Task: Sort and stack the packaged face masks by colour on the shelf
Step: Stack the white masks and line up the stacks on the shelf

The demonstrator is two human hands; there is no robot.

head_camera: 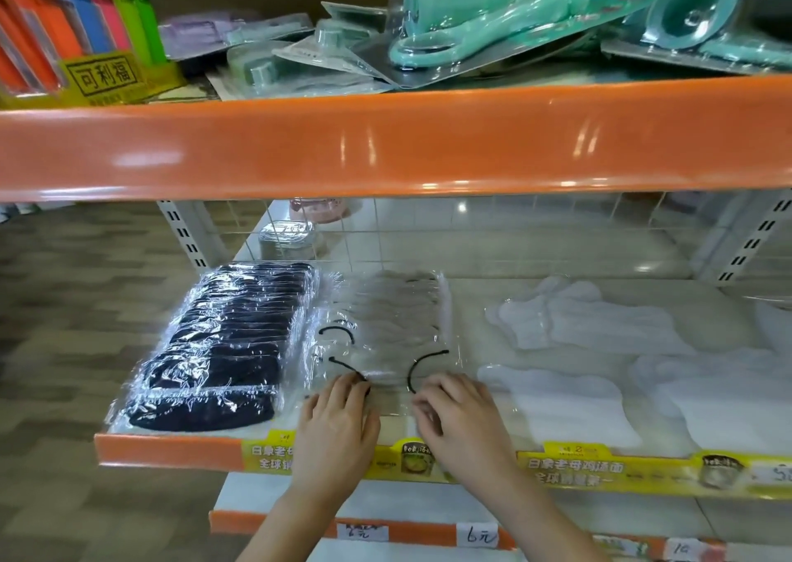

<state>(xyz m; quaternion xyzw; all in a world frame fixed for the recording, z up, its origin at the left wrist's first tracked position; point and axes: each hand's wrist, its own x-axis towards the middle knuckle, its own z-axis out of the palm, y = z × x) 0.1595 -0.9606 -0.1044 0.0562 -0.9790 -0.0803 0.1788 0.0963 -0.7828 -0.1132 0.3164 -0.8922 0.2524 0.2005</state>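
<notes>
On the middle shelf lie three groups of packaged masks. A row of black masks in clear wrap fills the left side. Grey masks with black ear loops form the centre stack. White masks lie loosely spread on the right. My left hand rests on the front edge of the grey stack's nearest packet, fingers slightly curled. My right hand touches the same packet's right front corner, fingers bent at the wrap.
The orange upper shelf edge hangs just above the work area, carrying teal blister-packed tools and coloured lighters. A wire grid backs the mask shelf. Yellow price strips line its front; a lower shelf sits beneath.
</notes>
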